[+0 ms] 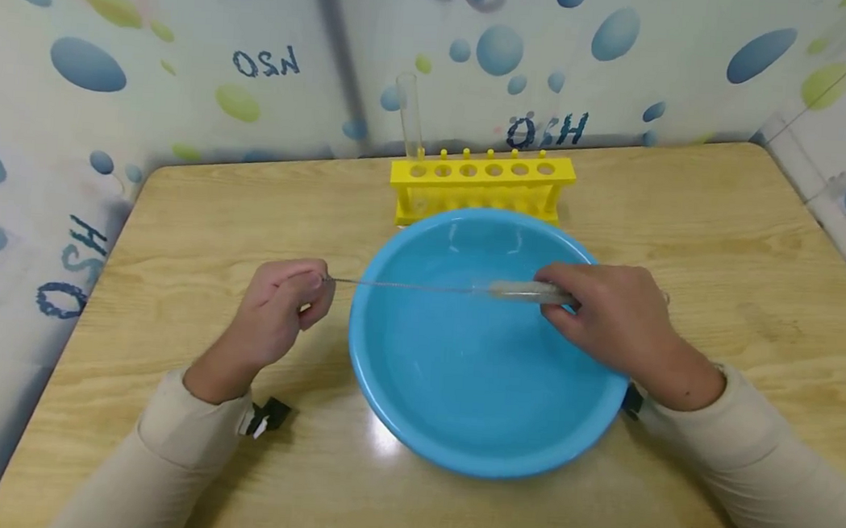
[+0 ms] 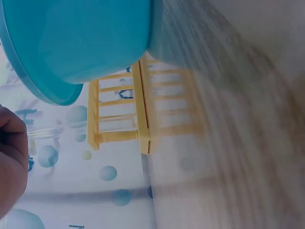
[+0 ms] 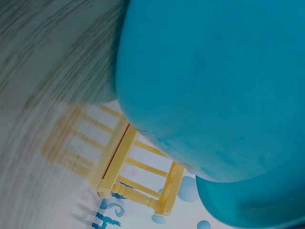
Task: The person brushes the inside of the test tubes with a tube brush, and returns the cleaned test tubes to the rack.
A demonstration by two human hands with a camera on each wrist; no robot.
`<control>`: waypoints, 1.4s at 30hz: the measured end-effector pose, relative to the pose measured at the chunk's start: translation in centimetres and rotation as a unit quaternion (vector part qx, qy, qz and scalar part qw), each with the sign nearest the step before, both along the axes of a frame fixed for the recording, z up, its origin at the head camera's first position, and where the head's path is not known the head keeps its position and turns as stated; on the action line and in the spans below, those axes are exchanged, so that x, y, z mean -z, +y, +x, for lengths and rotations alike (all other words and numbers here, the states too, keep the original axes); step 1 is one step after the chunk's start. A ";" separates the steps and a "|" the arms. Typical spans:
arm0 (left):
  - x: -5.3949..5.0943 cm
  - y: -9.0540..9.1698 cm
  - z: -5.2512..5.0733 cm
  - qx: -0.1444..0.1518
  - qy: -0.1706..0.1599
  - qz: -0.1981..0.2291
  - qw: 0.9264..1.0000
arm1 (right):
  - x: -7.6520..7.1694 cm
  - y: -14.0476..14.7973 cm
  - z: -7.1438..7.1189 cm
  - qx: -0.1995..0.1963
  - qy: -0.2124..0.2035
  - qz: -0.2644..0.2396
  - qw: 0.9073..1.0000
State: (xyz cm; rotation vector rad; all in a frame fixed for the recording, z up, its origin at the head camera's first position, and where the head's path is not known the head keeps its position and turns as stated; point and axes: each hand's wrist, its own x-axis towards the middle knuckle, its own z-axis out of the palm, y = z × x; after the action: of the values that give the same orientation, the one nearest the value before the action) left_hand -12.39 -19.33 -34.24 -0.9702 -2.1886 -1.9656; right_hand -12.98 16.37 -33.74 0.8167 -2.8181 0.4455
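In the head view my left hand [image 1: 282,308] pinches the thin wire handle [image 1: 400,285] of a test tube brush, left of the blue basin [image 1: 484,453]. The brush's bristly head sits inside a clear test tube [image 1: 512,290], which lies level above the basin. My right hand [image 1: 612,316] grips that tube near its right end, over the basin's right rim. In the left wrist view only part of the left hand [image 2: 12,162] shows at the left edge. No hand can be made out in the right wrist view.
Behind the basin stands a yellow test tube rack [image 1: 482,175], with another clear test tube [image 1: 410,118] upright in its leftmost hole. The wooden table [image 1: 266,206] meets a wall [image 1: 334,49] with bubble patterns at the back.
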 end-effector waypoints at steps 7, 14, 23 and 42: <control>0.1 -0.4 -0.2 -0.005 -0.002 -0.009 1.000 | 0.0 0.1 0.1 0.008 -0.016 0.009 1.000; -0.1 -1.0 -0.2 -0.002 0.003 0.012 1.000 | 0.0 0.0 -0.1 -0.001 -0.004 0.003 1.000; -0.4 -1.6 -0.5 -0.005 0.000 0.013 1.000 | 0.0 0.0 -0.1 -0.005 0.004 -0.002 1.000; -0.5 -2.3 -0.7 -0.006 -0.007 0.042 0.999 | -0.1 0.0 -0.1 -0.004 0.001 0.001 1.000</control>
State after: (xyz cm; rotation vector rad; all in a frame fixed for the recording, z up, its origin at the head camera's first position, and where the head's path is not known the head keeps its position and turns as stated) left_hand -13.12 -21.66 -33.77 -0.9327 -2.0943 -2.0460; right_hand -13.10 16.40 -33.65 0.8282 -2.8149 0.4435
